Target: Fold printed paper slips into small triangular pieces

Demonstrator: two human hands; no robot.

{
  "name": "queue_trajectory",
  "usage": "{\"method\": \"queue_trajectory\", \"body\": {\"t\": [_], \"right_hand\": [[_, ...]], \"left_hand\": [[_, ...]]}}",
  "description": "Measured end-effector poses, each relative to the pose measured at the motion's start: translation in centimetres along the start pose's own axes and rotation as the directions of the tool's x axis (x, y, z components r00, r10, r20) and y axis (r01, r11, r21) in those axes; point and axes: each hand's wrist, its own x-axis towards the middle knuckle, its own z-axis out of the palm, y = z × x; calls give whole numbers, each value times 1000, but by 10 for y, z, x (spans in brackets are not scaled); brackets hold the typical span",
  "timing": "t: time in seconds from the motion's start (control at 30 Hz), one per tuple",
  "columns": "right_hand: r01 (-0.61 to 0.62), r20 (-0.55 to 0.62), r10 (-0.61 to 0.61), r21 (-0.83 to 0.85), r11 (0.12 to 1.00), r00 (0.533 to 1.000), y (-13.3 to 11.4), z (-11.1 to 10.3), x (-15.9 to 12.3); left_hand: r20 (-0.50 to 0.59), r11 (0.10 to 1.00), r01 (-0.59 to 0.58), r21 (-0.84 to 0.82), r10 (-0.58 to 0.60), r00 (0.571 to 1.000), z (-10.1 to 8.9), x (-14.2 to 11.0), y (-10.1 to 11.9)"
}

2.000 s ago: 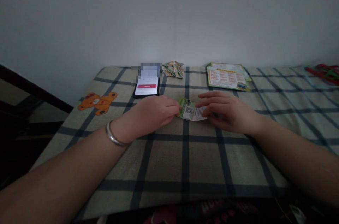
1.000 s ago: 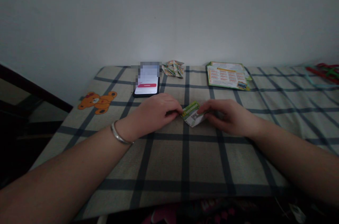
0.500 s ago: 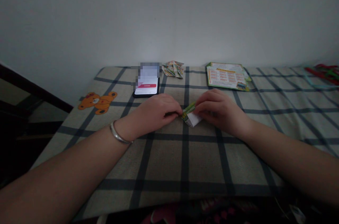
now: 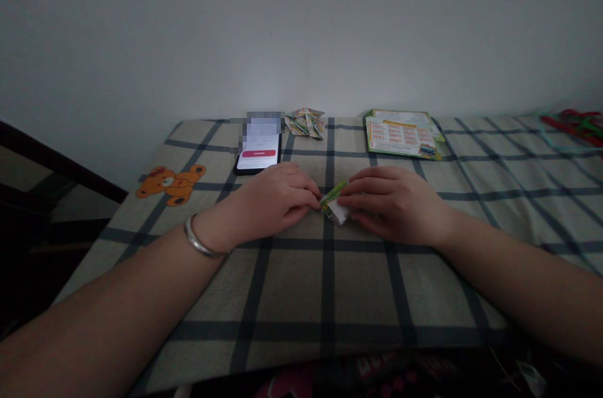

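Observation:
A small green and white paper slip (image 4: 335, 204), folded over, lies on the checked cloth (image 4: 292, 285) between my hands. My left hand (image 4: 271, 200), with a silver bangle on the wrist, pinches the slip's left end with closed fingers. My right hand (image 4: 393, 202) presses on its right side, fingers together and curled over the fold. Most of the slip is hidden under my right fingers.
A lit phone (image 4: 258, 152) lies behind my left hand. Several folded paper pieces (image 4: 305, 122) sit by the wall. A stack of printed sheets (image 4: 400, 134) lies at the back right. Red and green items (image 4: 577, 123) lie far right. A bear print (image 4: 172, 182) marks the cloth's left edge.
The slip lay flat two seconds ago. My right hand has since folded it over toward the left, so it shows smaller now. My left hand has stayed at its left end.

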Motion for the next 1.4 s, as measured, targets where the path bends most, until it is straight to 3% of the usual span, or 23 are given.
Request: {"method": "queue_trajectory", "body": {"t": [0.33, 0.47, 0.57, 0.73, 1.0, 1.13, 1.4], "right_hand": [[-34, 137, 22, 87, 996, 990, -1, 4, 0], [-79, 124, 74, 37, 996, 989, -1, 8, 2], [-137, 108, 133, 31, 990, 985, 1, 10, 2], [-128, 88, 119, 104, 986, 989, 6, 13, 3], [-81, 96, 74, 67, 994, 993, 8, 14, 4], [-85, 105, 78, 65, 994, 991, 8, 13, 5], [-98, 118, 91, 52, 994, 989, 7, 13, 7]], "left_hand": [[-9, 997, 62, -49, -63, 998, -2, 1, 0], [16, 994, 86, -71, -85, 996, -2, 0, 0], [34, 997, 77, 6, -77, 996, -3, 0, 1], [33, 987, 154, 36, -155, 987, -1, -1, 2], [14, 989, 146, -34, -146, 989, -1, 1, 0], [28, 995, 74, -65, -73, 997, -2, -1, -3], [27, 1000, 26, 7, -26, 999, -4, -2, 0]]}}
